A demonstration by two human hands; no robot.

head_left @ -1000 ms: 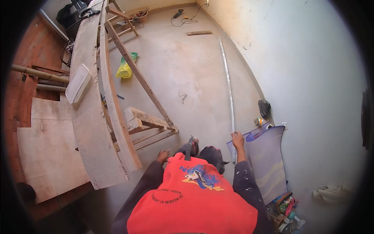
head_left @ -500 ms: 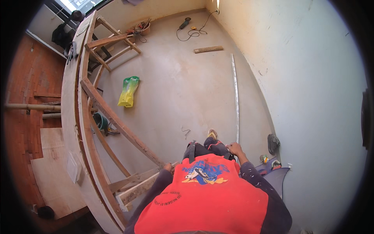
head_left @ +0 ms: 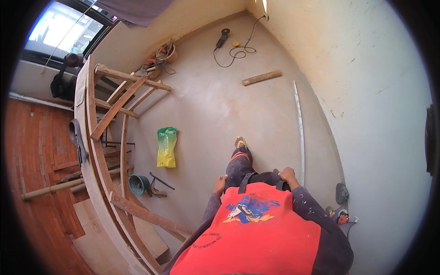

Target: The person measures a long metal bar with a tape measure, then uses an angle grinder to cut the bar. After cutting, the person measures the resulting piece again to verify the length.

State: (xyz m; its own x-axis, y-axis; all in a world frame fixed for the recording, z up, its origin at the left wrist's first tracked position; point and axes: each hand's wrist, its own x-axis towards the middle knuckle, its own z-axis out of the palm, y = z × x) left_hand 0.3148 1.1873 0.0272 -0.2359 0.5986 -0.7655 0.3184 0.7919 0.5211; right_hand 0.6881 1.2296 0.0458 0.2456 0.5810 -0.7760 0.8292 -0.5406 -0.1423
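My left hand [head_left: 220, 184] hangs beside my left thigh, its fingers curled in; whatever they hold, if anything, does not show. Curled too, my right hand [head_left: 288, 175] is by my right hip, next to the dark trousers [head_left: 239, 167]; its grip is hidden. Between the hands lies the hem of my red top [head_left: 270, 229], with a cartoon bird print and dark straps [head_left: 246, 183] at its edge. One foot in a yellow flip-flop [head_left: 240, 143] is stepped forward on the grey floor [head_left: 206, 105].
A long wooden frame [head_left: 94, 151] runs down the left, with a brace [head_left: 151, 217] jutting out. Ahead lie a green-yellow bag [head_left: 167, 147], a plank [head_left: 261, 77], and an angle grinder [head_left: 222, 38] with its cord. A straight metal strip [head_left: 299, 128] lies near the right wall [head_left: 380, 114].
I have moved forward past part of the wooden frame. My left hand has come away from beside its timbers to my thigh. The bag and strip now sit lower in view.
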